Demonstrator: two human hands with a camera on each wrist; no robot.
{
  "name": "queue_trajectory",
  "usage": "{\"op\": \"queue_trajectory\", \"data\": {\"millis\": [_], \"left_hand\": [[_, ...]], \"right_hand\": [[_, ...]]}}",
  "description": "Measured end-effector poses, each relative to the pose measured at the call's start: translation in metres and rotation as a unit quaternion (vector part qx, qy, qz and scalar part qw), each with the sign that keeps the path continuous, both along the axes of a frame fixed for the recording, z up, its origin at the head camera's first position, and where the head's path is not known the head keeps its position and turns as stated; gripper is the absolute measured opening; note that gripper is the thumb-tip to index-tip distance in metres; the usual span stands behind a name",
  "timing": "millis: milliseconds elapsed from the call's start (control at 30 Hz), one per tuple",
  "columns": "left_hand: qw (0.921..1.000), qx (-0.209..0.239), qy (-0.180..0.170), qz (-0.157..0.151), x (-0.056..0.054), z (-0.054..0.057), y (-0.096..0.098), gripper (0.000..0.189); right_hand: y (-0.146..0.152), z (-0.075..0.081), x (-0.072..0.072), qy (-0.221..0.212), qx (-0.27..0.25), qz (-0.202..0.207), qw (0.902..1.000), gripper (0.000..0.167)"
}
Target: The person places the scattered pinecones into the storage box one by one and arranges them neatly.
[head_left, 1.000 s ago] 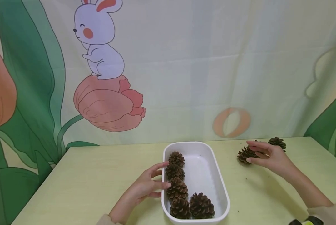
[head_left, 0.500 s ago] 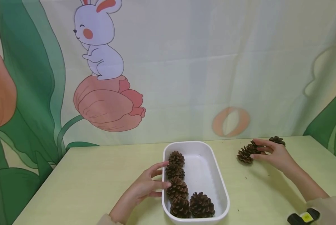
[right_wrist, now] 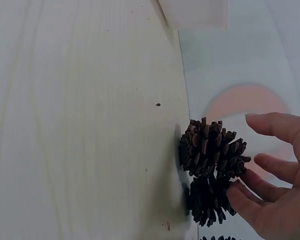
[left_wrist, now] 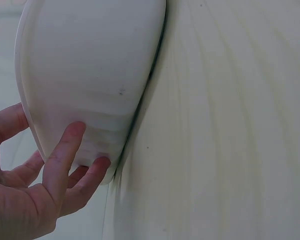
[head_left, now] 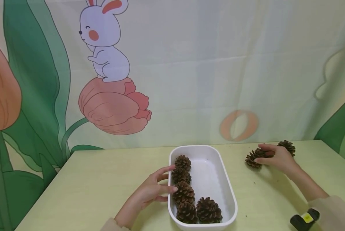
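My left hand (head_left: pixel 155 188) holds the left side of a white tray (head_left: pixel 231 195), its fingers at the rim beside the pine cones. In the left wrist view, fingertips (left_wrist: pixel 75 131) lie on the tray's outer wall. Over on the right, my right hand (head_left: pixel 279 158) has thumb and fingers bent around a brown pine cone (head_left: pixel 265 153), partly hidden by them. Another pine cone (head_left: pixel 252 159) sits against it on the left. The right wrist view shows the gripped pine cone (right_wrist: pixel 207 202) by the fingertips and its neighbour (right_wrist: pixel 207 150) above it.
Several pine cones (head_left: pixel 184 192) line the tray's left side, with one more pine cone (head_left: pixel 209 210) at the near end. Behind the right hand lies a pine cone (head_left: pixel 288 147). A printed curtain (head_left: pixel 189 80) hangs at the back edge of the pale table (head_left: pixel 97 183).
My right hand has come down, and its thumb and fingers have closed in around the pine cone. The left hand keeps its place at the tray. The head view has shifted slightly.
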State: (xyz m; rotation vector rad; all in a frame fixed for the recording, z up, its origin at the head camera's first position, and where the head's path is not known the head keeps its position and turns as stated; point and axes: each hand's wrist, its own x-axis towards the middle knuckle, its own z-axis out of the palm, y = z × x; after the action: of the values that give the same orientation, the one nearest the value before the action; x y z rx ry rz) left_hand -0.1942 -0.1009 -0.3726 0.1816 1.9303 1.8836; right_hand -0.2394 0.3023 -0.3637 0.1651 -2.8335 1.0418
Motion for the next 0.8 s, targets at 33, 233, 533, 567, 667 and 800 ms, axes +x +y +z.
{"op": "queue_trajectory", "data": {"millis": [33, 233, 533, 567, 667, 800], "left_hand": [[1.0000, 0.000, 0.000, 0.001, 0.0000, 0.0000, 0.0000, 0.072], [1.0000, 0.006, 0.000, -0.003, -0.0005, -0.0012, -0.0005, 0.072], [0.9999, 0.010, -0.004, 0.000, 0.0003, -0.0024, -0.0010, 0.072], [0.9999, 0.009, -0.004, 0.000, 0.0005, -0.0022, -0.0010, 0.072], [1.0000, 0.006, -0.003, 0.001, 0.0002, -0.0014, -0.0007, 0.072], [1.0000, 0.003, 0.000, 0.000, 0.0000, -0.0008, -0.0003, 0.072]], "right_hand": [[-0.0004, -0.0010, -0.0011, 0.000, 0.008, -0.001, 1.0000, 0.069], [-0.0013, -0.0044, -0.0057, -0.001, 0.035, -0.005, 0.9994, 0.068], [-0.0026, -0.0077, -0.0106, 0.008, 0.078, -0.002, 0.9969, 0.063], [-0.0027, -0.0077, -0.0110, 0.011, 0.082, -0.001, 0.9966, 0.062], [-0.0045, -0.0072, -0.0108, 0.017, 0.085, 0.001, 0.9962, 0.059], [-0.0061, -0.0068, -0.0106, 0.029, 0.080, 0.005, 0.9964, 0.054]]}}
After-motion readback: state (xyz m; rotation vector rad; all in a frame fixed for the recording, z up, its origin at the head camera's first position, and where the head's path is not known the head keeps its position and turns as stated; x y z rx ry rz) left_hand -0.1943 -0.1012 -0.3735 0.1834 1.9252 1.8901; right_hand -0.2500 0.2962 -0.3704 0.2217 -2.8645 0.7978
